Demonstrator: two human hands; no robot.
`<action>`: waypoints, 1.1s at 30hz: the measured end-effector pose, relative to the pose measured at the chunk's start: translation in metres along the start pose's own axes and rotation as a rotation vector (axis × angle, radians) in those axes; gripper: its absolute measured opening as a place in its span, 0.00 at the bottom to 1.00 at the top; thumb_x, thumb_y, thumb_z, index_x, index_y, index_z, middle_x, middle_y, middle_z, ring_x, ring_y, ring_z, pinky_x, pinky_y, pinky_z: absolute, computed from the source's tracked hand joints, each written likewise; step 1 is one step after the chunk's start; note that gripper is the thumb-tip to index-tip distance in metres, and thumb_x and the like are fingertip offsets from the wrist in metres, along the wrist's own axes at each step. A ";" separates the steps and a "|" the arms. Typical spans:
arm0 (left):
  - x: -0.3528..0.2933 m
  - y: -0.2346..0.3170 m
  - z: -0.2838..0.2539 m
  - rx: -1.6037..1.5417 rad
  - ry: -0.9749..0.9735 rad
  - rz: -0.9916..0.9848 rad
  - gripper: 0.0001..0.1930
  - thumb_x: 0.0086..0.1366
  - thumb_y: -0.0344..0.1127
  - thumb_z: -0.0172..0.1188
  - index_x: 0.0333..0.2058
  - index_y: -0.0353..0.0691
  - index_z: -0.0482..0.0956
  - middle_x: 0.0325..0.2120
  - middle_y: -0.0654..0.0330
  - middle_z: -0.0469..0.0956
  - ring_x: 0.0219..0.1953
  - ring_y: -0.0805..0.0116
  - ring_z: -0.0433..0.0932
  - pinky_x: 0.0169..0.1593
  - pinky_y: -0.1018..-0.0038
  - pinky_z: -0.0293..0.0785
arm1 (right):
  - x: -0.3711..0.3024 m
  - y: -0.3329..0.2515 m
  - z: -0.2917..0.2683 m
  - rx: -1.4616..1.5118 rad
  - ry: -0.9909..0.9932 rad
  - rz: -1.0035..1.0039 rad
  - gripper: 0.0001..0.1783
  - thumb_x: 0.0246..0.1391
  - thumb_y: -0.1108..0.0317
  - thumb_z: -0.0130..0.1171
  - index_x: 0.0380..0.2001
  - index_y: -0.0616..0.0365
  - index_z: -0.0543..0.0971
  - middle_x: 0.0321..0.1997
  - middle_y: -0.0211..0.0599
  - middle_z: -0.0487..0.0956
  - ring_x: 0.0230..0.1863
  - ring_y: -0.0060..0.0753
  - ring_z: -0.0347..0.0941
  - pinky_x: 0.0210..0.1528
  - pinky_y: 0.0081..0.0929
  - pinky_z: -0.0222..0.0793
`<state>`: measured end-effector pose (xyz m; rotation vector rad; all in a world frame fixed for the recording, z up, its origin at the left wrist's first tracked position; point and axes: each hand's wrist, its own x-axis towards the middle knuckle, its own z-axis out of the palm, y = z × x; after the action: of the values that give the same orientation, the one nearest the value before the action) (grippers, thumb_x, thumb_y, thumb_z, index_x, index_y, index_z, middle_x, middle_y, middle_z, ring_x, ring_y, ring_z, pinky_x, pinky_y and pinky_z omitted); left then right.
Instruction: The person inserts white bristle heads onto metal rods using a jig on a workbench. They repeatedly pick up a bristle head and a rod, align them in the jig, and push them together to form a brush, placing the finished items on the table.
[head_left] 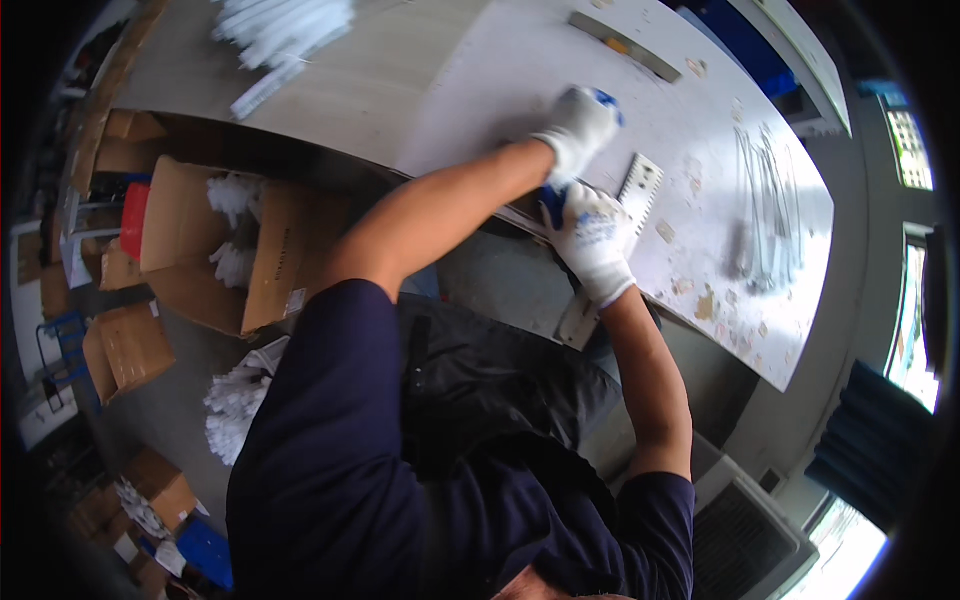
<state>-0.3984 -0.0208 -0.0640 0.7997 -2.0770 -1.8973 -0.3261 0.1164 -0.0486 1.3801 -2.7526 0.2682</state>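
Note:
Both my hands wear white work gloves with blue-coated fingers. My left hand [585,128] is over the tabletop just inside its near edge, slightly blurred, with its fingers curled in. What it grips, if anything, is hidden. Closer to me, my right hand [592,235] is at the table's near edge with its fingers bent and its blue thumb side toward the left hand. Its grasp is hidden too. Right beside the right hand lies a flat metal plate [642,190] with a row of holes and a notched edge.
On the pale, stained table [480,110] lie a grey metal bar [625,47] at the back, thin wire-like rods [770,215] at the right and a pile of white strips [285,30] at the far left. An open cardboard box [190,285] holding white pieces stands below at left.

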 end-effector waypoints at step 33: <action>0.003 -0.021 -0.159 0.127 0.089 0.141 0.10 0.68 0.33 0.55 0.40 0.36 0.84 0.26 0.62 0.82 0.24 0.73 0.78 0.29 0.71 0.74 | -0.025 0.048 -0.026 0.343 0.560 0.198 0.11 0.49 0.65 0.66 0.30 0.54 0.74 0.32 0.42 0.78 0.38 0.51 0.76 0.40 0.46 0.72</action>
<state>-0.3153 -0.1580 -0.0620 0.7285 -2.1548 -1.6416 -0.3503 0.1691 -0.0326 0.8855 -2.4246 1.0044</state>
